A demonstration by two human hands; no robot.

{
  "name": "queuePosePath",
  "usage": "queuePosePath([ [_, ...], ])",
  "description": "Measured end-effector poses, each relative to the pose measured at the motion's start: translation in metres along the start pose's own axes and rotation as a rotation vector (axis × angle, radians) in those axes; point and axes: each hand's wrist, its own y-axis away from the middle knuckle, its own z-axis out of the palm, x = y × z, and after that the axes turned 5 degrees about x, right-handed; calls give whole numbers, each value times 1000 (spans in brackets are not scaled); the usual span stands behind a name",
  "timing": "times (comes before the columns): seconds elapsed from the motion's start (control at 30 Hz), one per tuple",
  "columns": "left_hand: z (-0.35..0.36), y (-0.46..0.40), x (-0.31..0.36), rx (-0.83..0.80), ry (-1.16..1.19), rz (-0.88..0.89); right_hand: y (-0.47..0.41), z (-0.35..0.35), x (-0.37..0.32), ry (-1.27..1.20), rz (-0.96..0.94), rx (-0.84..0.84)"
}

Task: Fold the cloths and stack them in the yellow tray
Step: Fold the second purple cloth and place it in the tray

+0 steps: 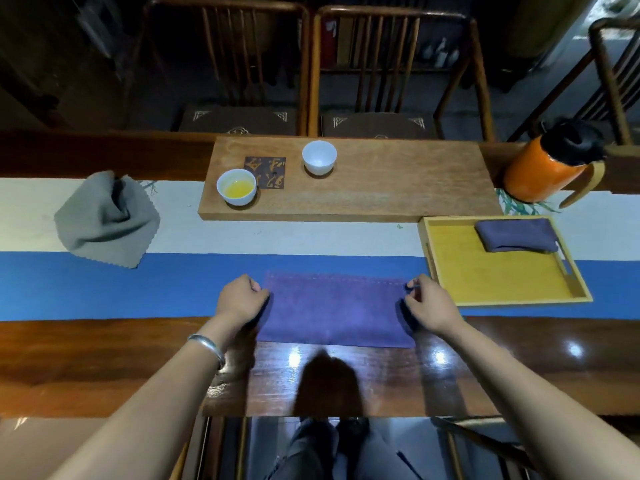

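Purple cloth (334, 308) lies flat, rectangular, both ends pinched.

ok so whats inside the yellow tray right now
One folded dark blue cloth lies in the far part of the yellow tray. The tray floor beneath that cloth is covered, so nothing there can be seen.

purple cloth (334, 308) flat | folded cloth (516, 234) in yellow tray (450, 271) | grey cloth (104, 223) crumpled

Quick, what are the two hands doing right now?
Left hand: gripping the left edge of the purple cloth.
Right hand: pinching its right edge.
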Motion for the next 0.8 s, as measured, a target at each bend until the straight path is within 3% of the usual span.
queuePosePath([
  [0.2, 11, 30, -21, -129, -160, -63, 31, 24, 7, 142, -12, -35],
  [0.4, 22, 37, -12, -43, 144, -286, 43, 43, -23, 235, -67, 57],
  [0.47, 21, 37, -13, -51, 247, -328, 41, 49, -43, 163, -107, -2],
  [0.63, 12, 37, -18, -79, 403, -256, 36, 68, -86, 19, -192, -142],
  [0.8, 7, 36, -14, -76, 356, -188, 33, 78, -98, 59, -193, -235],
])
